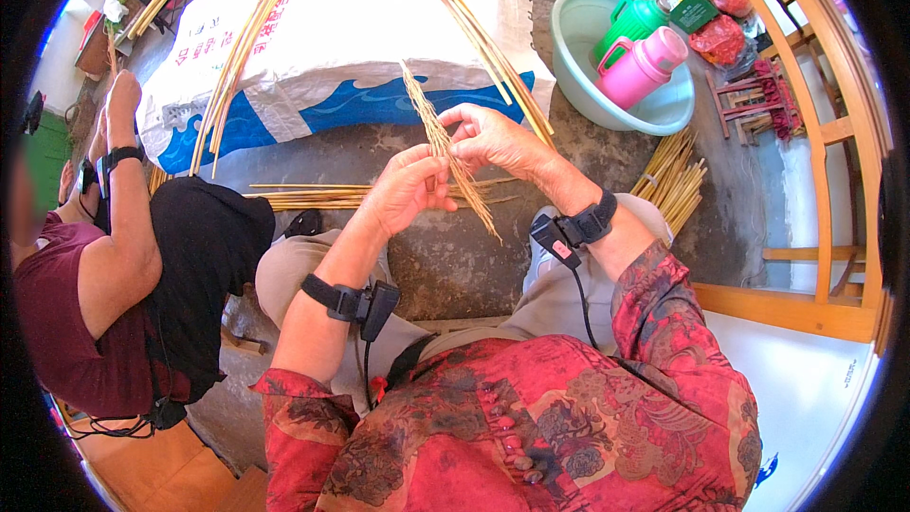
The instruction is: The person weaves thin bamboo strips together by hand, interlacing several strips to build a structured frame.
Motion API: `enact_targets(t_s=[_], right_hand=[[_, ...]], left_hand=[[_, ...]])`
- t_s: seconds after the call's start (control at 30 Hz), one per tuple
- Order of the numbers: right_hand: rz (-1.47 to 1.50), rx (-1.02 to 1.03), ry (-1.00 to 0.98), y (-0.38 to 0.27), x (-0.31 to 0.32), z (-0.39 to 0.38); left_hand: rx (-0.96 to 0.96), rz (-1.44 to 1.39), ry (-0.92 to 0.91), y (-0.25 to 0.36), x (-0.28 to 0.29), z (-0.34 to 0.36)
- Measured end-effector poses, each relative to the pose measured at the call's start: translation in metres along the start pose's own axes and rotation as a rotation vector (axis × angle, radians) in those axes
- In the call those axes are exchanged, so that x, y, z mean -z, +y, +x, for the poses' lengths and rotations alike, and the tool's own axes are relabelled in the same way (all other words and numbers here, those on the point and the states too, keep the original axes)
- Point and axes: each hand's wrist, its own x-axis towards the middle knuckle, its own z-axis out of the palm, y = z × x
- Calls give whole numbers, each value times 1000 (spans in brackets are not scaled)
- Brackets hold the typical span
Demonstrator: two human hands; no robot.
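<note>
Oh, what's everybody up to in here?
A seated person in a red patterned shirt holds a plaited straw strip between both hands: the left hand lower down, the right hand a little higher. Long straw stalks lie over the white sheet in front. A co-worker in a maroon top sits to the left. A pale green basin holds two flasks.

Looks like a home workroom here: concrete floor (455, 286), pink thermos (643, 70) in the pale basin (571, 57), straw bundle (671, 178) near it, wooden furniture (787, 311) to its right.
</note>
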Motion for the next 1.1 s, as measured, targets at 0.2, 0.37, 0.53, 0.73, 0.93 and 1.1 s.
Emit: enact_targets(t_s=[0.2,0.37,0.53,0.73,0.93,1.1], right_hand=[[-42,18,6,4,0,3],[-70,9,-6,-1,3,0],[-76,-1,-16,4,2,1],[24,-48,46,6,-4,-1],[-55,24,52,18,-2,-4],[4,-47,17,8,-1,-8]], left_hand=[[3,107,62,-3,-1,2],[22,138,35,-4,6,3],[25,172,8,-6,8,2],[16,148,77,-1,-3,-1],[23,215,90,-6,1,3],[38,214,129,-5,-1,2]])
